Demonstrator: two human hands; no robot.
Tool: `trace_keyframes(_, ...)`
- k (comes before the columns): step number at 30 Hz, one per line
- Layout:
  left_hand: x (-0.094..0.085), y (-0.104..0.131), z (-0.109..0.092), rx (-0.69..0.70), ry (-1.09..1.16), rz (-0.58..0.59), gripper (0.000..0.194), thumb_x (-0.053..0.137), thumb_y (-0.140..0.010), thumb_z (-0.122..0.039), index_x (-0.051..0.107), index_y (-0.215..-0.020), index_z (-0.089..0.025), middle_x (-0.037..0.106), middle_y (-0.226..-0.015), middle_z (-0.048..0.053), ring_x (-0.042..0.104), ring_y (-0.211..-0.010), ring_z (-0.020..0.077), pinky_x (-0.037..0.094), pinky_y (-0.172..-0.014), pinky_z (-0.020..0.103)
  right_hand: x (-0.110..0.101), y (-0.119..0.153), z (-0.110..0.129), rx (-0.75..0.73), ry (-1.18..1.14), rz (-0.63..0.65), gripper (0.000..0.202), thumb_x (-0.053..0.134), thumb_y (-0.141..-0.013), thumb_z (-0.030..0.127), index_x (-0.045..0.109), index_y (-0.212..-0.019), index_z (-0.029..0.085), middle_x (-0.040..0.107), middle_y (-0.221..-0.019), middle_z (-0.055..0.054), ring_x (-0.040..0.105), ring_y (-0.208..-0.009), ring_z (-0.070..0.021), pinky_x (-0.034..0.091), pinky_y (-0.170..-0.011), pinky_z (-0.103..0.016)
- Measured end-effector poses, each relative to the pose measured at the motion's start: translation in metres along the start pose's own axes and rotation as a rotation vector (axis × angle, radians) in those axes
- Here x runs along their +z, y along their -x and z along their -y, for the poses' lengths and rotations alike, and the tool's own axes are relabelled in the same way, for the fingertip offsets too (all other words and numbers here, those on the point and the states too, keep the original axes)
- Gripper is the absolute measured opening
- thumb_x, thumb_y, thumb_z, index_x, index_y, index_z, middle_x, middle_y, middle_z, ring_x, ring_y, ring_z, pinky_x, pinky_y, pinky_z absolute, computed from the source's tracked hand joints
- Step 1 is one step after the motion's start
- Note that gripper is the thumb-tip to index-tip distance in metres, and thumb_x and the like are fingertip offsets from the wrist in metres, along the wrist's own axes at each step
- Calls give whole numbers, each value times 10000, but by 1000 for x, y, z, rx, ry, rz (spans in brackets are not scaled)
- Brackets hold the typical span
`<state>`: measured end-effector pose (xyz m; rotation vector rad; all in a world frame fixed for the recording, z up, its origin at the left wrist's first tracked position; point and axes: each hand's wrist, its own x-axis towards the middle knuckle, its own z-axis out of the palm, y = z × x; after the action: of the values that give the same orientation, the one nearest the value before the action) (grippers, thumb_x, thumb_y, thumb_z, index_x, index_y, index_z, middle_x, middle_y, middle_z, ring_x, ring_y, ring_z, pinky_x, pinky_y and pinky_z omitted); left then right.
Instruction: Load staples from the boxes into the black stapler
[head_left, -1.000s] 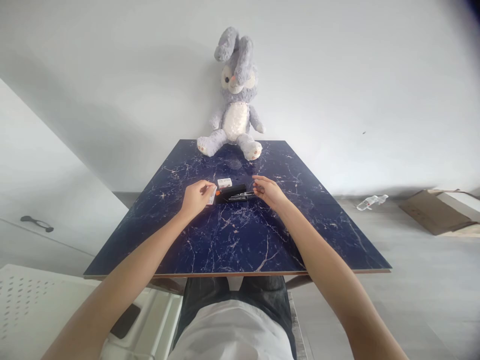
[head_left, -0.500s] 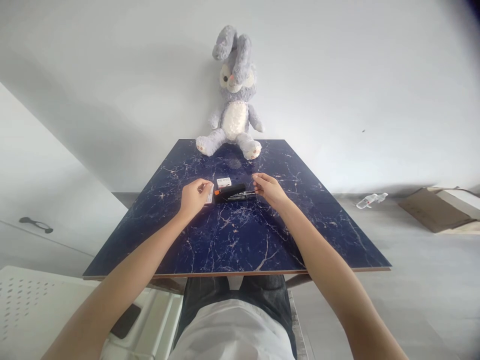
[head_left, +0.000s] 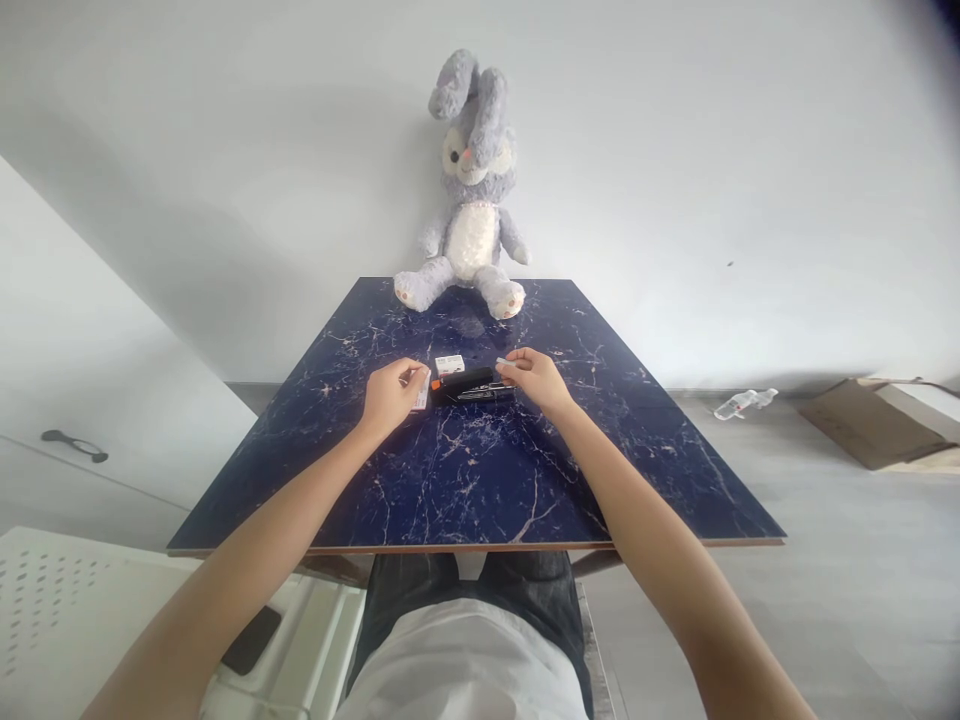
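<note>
Between my hands a black stapler (head_left: 466, 382) with an orange tip on its left end lies on the dark blue marbled table (head_left: 465, 470). Its metal parts show along the right side. My left hand (head_left: 391, 390) pinches a small white printed box (head_left: 421, 394) beside the stapler's left end. At the other end, my right hand (head_left: 534, 378) is closed on a short silver-grey strip of staples (head_left: 505, 362), held just above the stapler. Behind the stapler stands a second small white box (head_left: 450, 364) with dark print.
A grey plush rabbit (head_left: 472, 240) sits at the table's back edge against the wall. On the floor to the right are a clear plastic bottle (head_left: 744, 403) and a cardboard box (head_left: 874, 425). A dark phone-like object (head_left: 253, 640) rests on a white surface at lower left.
The grey strip now shows plainly at my right fingertips, which have shifted slightly left. My left hand stays almost where it was, still on the white box.
</note>
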<state>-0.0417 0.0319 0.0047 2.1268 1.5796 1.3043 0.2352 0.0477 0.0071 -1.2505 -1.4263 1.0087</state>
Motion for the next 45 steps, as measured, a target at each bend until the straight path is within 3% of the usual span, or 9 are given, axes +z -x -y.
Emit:
trace_keyframes(7, 1, 0, 3, -2, -15, 7, 227, 558, -904, -350, 742, -916, -217, 777, -902, 33, 686, -732, 182, 477, -658, 250, -2, 2, 3, -129, 333, -36, 287, 670, -798, 477, 669, -951, 234, 751, -891, -18, 665, -842, -207, 472, -813, -325)
trace_keyframes(13, 0, 0, 3, 14, -20, 15, 213, 559, -901, -335, 742, -915, -225, 771, -866, 23, 683, -710, 179, 473, -649, 252, -17, -10, -9, -168, 473, 120, 202, 726, -753, 387, 746, -894, 244, 750, -971, -21, 659, -930, -227, 476, -882, -341)
trace_keyframes(17, 0, -1, 3, 19, -25, 19, 216, 555, -903, -335, 740, -919, -224, 771, -878, 25, 683, -717, 181, 477, -651, 255, -25, -13, -15, -154, 495, 246, 233, 706, -781, 410, 759, -932, 240, 756, -907, -12, 678, -828, -203, 515, -806, -318)
trace_keyframes(23, 0, 0, 3, 21, -32, 26, 220, 551, -908, -340, 737, -925, -224, 773, -912, 30, 686, -738, 186, 485, -658, 257, -25, -14, -15, -153, 509, 334, 245, 685, -806, 410, 757, -970, 243, 759, -961, -12, 684, -841, -199, 525, -803, -311)
trace_keyframes(45, -2, -1, 2, 15, -35, 38, 222, 545, -907, -347, 734, -920, -230, 770, -877, 16, 678, -711, 175, 470, -643, 247, -29, -13, -11, -84, 489, 346, 276, 674, -815, 415, 765, -996, 228, 765, -953, -27, 688, -833, -205, 522, -789, -306)
